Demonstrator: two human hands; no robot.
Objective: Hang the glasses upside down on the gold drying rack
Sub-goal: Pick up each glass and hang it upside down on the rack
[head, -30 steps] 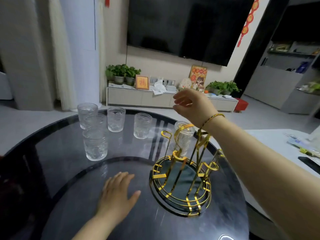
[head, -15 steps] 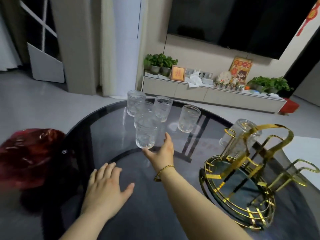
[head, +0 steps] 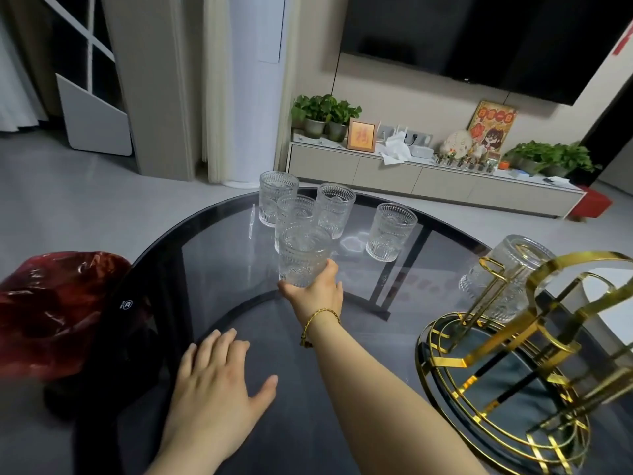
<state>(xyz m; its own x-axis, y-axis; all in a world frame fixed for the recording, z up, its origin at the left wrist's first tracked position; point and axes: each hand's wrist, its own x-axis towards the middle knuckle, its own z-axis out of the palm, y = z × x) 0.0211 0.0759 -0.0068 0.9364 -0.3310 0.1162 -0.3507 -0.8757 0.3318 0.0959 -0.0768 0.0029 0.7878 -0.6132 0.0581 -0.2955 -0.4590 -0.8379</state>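
My right hand (head: 317, 291) grips the base of the nearest clear embossed glass (head: 303, 257), which stands upright near the middle of the round dark glass table (head: 212, 289). Behind it stand several more upright glasses: one at the far left (head: 275, 195), one partly hidden (head: 295, 209), one (head: 335, 208) and one apart to the right (head: 390, 231). The gold drying rack (head: 507, 368) sits at the right with one glass (head: 503, 272) hung upside down on a prong. My left hand (head: 214, 382) lies flat on the table, fingers apart.
A red plastic bag (head: 51, 310) on something dark sits beyond the table's left edge. A low white cabinet (head: 428, 183) with plants and frames lines the far wall under a dark screen (head: 479, 32).
My right hand left the rack, swung left and closed on the nearest glass. The view turned left. My left hand stayed flat on the table.
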